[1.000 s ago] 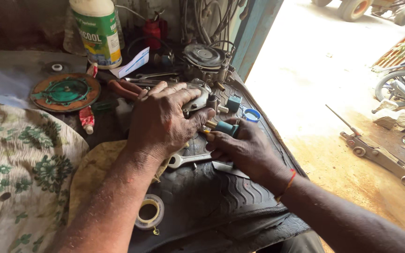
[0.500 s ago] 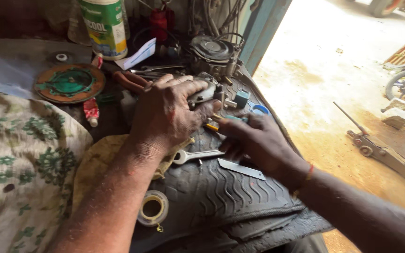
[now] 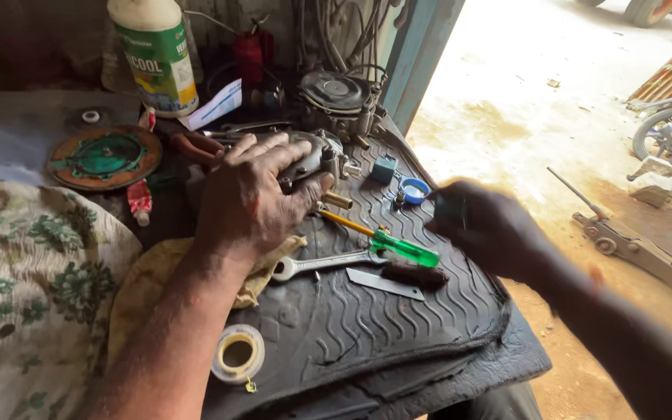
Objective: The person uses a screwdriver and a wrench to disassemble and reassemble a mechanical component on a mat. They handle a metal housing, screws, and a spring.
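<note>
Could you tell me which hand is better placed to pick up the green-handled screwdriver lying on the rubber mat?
Probably the right hand: it hovers just beside the green handle of the screwdriver, while the left hand is pressed down on the metal carburetor part. The right hand is blurred; it may hold something small.

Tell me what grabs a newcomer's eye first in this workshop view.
The left hand presses down on a grey metal engine part at the middle of the black ribbed rubber mat. Just right of it lies a bright green-handled screwdriver, with a wrench beside it, while the blurred right hand hovers near a blue ring. At top left stands a big white bottle with a green label.
</note>
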